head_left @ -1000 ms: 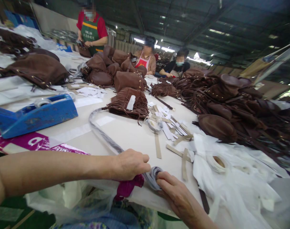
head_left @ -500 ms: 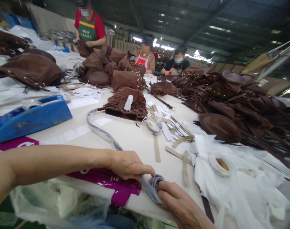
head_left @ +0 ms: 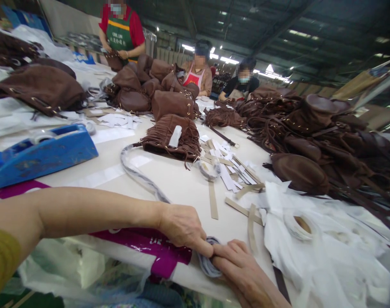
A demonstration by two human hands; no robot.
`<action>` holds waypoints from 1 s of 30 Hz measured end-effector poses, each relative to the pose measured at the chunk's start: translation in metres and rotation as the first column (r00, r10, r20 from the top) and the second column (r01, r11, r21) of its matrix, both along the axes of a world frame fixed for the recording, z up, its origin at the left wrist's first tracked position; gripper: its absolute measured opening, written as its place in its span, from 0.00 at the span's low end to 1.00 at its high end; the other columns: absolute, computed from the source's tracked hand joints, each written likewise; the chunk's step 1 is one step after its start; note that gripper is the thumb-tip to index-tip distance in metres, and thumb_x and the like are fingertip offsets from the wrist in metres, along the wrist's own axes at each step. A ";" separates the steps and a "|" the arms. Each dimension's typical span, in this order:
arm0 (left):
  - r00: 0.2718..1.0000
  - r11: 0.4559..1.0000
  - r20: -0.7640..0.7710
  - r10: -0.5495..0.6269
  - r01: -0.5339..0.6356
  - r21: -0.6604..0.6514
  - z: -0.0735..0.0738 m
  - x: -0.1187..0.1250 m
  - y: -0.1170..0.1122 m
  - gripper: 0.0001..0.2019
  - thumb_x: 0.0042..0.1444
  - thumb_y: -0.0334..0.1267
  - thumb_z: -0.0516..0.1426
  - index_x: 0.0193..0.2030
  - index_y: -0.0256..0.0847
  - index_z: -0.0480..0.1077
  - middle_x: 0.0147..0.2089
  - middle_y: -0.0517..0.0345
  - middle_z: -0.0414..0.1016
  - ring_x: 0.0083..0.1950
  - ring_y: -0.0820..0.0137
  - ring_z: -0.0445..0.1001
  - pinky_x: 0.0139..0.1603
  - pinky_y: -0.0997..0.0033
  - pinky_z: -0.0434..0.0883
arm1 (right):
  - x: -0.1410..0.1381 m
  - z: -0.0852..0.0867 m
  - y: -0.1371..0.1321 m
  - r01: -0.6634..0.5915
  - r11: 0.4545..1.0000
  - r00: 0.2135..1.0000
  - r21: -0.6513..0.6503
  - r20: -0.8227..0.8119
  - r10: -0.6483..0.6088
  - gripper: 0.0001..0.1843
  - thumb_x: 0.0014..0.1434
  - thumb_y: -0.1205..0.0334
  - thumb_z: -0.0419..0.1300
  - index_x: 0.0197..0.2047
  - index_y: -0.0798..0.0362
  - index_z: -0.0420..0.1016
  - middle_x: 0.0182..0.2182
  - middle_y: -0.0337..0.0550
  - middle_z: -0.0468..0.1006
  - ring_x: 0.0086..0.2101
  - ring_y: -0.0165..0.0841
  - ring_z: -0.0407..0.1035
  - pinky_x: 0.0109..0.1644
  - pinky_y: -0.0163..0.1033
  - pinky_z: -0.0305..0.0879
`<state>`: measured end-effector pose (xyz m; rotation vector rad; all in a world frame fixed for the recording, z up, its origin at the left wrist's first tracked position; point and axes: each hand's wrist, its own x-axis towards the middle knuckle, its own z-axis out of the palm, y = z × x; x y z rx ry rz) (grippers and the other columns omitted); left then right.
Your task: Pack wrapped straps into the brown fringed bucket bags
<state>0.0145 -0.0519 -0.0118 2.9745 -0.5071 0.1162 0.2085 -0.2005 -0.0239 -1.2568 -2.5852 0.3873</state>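
Near the table's front edge lies the coiled end of a bag strap wrapped in greyish plastic film (head_left: pixel 208 266). My left hand (head_left: pixel 182 226) is closed on the coil from the left, with its index finger bent over the top. My right hand (head_left: pixel 238 263) grips the coil from the right, and its fingertips meet those of the left hand. Part of the coil is hidden under both hands. From behind my left hand the wrapped strap curves back to a brown fringed bag (head_left: pixel 171 134), which bears a white wrapped piece.
At left stands a blue tape dispenser (head_left: pixel 44 156) on purple printed plastic. Cut paper strips (head_left: pixel 228 171) are scattered in the middle. White sheeting with a roll (head_left: pixel 298 226) lies at right, below piled brown bags (head_left: pixel 310 141). Several co-workers (head_left: pixel 122 34) are at the far side.
My hands have come together over the coil, which now lies flatter and tighter. My left hand has shifted right. The view has shifted slightly.
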 end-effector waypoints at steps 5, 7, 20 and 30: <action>0.957 0.959 0.070 0.282 -0.284 0.019 -0.013 0.006 -0.034 0.06 0.56 0.32 0.56 0.38 0.41 0.62 0.27 0.57 0.75 0.24 0.65 0.73 0.16 0.70 0.58 | -0.013 -0.005 -0.012 0.279 0.957 0.957 0.076 0.066 -0.284 0.17 0.57 0.71 0.53 0.50 0.51 0.65 0.50 0.50 0.73 0.41 0.39 0.72 0.41 0.41 0.67; 0.931 0.938 0.112 0.347 -0.348 -0.009 -0.016 0.006 -0.044 0.02 0.59 0.31 0.53 0.38 0.39 0.61 0.28 0.56 0.75 0.24 0.65 0.73 0.17 0.69 0.62 | -0.022 -0.012 -0.016 0.415 0.908 0.910 0.050 -0.026 -0.414 0.13 0.58 0.71 0.49 0.46 0.50 0.65 0.44 0.48 0.73 0.37 0.37 0.72 0.38 0.39 0.68; 0.943 0.943 0.044 0.331 -0.329 -0.045 -0.012 -0.028 -0.039 0.08 0.58 0.32 0.56 0.43 0.41 0.61 0.25 0.63 0.75 0.22 0.68 0.72 0.16 0.69 0.49 | -0.017 -0.010 -0.002 0.240 0.969 0.966 0.052 -0.116 -0.233 0.08 0.62 0.72 0.50 0.37 0.48 0.57 0.32 0.39 0.69 0.35 0.35 0.68 0.56 0.53 0.63; 0.976 0.977 -0.037 0.215 -0.215 -0.008 0.003 0.000 0.004 0.17 0.59 0.35 0.58 0.54 0.42 0.62 0.28 0.61 0.77 0.27 0.68 0.74 0.20 0.71 0.53 | -0.003 -0.021 0.000 0.161 0.986 0.968 0.048 -0.201 -0.148 0.11 0.60 0.76 0.50 0.35 0.49 0.56 0.32 0.36 0.68 0.36 0.31 0.70 0.66 0.57 0.48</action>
